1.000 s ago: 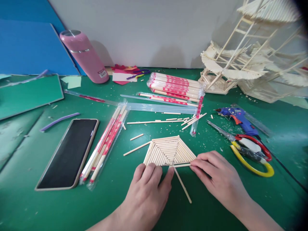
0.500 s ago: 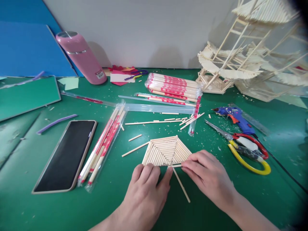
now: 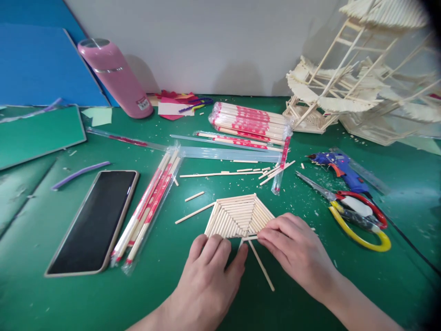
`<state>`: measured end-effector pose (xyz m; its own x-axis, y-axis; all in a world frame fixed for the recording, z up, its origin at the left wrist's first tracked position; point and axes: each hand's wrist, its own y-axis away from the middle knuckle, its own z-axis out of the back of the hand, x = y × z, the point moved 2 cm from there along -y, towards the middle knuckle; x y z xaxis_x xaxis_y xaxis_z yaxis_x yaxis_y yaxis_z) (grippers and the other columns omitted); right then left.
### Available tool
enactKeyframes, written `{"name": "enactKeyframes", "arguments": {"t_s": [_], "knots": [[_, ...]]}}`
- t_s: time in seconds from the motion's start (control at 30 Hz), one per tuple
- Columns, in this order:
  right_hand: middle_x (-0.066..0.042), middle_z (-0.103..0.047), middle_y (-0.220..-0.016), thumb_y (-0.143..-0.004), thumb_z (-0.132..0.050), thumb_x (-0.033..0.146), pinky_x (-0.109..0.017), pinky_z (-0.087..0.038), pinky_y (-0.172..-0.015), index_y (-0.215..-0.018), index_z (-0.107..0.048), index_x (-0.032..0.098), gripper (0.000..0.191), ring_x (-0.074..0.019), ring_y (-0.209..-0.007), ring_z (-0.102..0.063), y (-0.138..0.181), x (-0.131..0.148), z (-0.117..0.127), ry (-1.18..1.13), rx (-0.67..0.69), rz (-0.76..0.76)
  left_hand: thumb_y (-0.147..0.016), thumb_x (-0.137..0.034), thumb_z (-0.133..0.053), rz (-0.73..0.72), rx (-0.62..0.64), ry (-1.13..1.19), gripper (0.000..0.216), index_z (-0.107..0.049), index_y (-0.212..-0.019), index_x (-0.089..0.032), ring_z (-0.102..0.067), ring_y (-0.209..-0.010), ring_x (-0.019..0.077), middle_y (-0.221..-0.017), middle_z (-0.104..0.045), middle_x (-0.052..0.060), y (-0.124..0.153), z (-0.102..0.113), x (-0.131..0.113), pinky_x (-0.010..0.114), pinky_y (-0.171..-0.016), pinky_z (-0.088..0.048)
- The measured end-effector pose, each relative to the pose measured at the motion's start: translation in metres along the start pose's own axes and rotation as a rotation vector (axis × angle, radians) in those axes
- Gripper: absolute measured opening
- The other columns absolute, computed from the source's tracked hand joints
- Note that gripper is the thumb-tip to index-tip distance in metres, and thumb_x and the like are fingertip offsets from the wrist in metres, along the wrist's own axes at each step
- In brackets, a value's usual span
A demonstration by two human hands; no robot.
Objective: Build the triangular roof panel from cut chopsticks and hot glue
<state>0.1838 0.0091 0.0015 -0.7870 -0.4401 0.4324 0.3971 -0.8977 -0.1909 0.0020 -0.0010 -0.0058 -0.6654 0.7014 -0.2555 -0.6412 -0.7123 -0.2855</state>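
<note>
A flat fan-shaped panel of glued wooden sticks (image 3: 238,214) lies on the green mat. My left hand (image 3: 210,271) rests at its near left edge, fingers curled down against the sticks. My right hand (image 3: 296,248) presses fingertips on the panel's near right corner and pinches a short wooden stick (image 3: 251,237) laid along the bottom edge. A longer loose stick (image 3: 262,266) lies slanted between my hands.
A phone (image 3: 94,218) and wrapped chopsticks (image 3: 149,207) lie left. Scissors (image 3: 351,216) and a blue glue gun (image 3: 339,166) lie right. A chopstick bundle (image 3: 250,122), pink bottle (image 3: 115,78) and a stick model tower (image 3: 361,78) stand behind.
My right hand has slid left along the panel's bottom edge, pushing the short stick toward my left thumb. My left hand has stayed in place.
</note>
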Motion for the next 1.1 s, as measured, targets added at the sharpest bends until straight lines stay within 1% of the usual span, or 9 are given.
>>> {"name": "enactKeyframes", "arguments": {"t_s": [0.3,0.47,0.7,0.9,1.1], "knots": [[-0.002,-0.060,-0.077,-0.085,-0.050,0.015,-0.030,-0.039,-0.066,-0.084,-0.063,0.019,0.013,-0.0147,-0.074,-0.051,0.0008,-0.0006,-0.0008,0.015,0.004,0.003,-0.084,-0.019,-0.046,-0.004,-0.039,0.048,0.021,-0.061,-0.099,-0.014,-0.052,-0.076,0.0211,-0.077,-0.060,0.006,-0.0004,0.0019,-0.0003,0.039,-0.072,-0.039],[-0.002,-0.060,-0.076,-0.084,-0.050,0.015,-0.030,-0.039,-0.066,-0.083,-0.063,0.020,0.013,-0.0151,-0.073,-0.052,0.0005,0.0001,0.0004,0.025,-0.011,0.008,-0.084,-0.018,-0.045,0.005,-0.022,0.072,0.022,-0.061,-0.099,-0.012,-0.053,-0.075,0.0201,-0.077,-0.060,0.006,-0.0024,0.0040,0.0003,0.037,-0.072,-0.039],[-0.002,-0.060,-0.076,-0.085,-0.049,0.016,-0.029,-0.039,-0.066,-0.082,-0.063,0.021,0.015,-0.0147,-0.074,-0.053,0.0004,-0.0003,0.0006,0.044,0.011,0.000,-0.085,-0.018,-0.045,-0.017,-0.043,0.039,0.023,-0.061,-0.101,-0.013,-0.053,-0.076,0.0202,-0.078,-0.060,0.006,-0.0020,0.0038,-0.0008,0.038,-0.073,-0.039],[-0.002,-0.059,-0.076,-0.085,-0.048,0.016,-0.030,-0.038,-0.066,-0.082,-0.063,0.021,0.016,-0.0150,-0.073,-0.051,-0.0008,0.0007,0.0010,0.027,0.025,-0.019,-0.086,-0.021,-0.044,-0.030,-0.012,-0.001,0.027,-0.058,-0.107,-0.013,-0.052,-0.078,0.0217,-0.080,-0.060,0.006,-0.0040,0.0024,-0.0020,0.039,-0.074,-0.038],[-0.001,-0.059,-0.076,-0.085,-0.049,0.016,-0.029,-0.037,-0.066,-0.082,-0.063,0.022,0.016,-0.0146,-0.074,-0.051,-0.0001,0.0020,-0.0002,0.056,0.020,-0.025,-0.087,-0.024,-0.042,-0.022,-0.005,-0.025,0.028,-0.057,-0.108,-0.014,-0.051,-0.080,0.0211,-0.080,-0.059,0.006,-0.0037,0.0008,-0.0012,0.039,-0.075,-0.038]]}}
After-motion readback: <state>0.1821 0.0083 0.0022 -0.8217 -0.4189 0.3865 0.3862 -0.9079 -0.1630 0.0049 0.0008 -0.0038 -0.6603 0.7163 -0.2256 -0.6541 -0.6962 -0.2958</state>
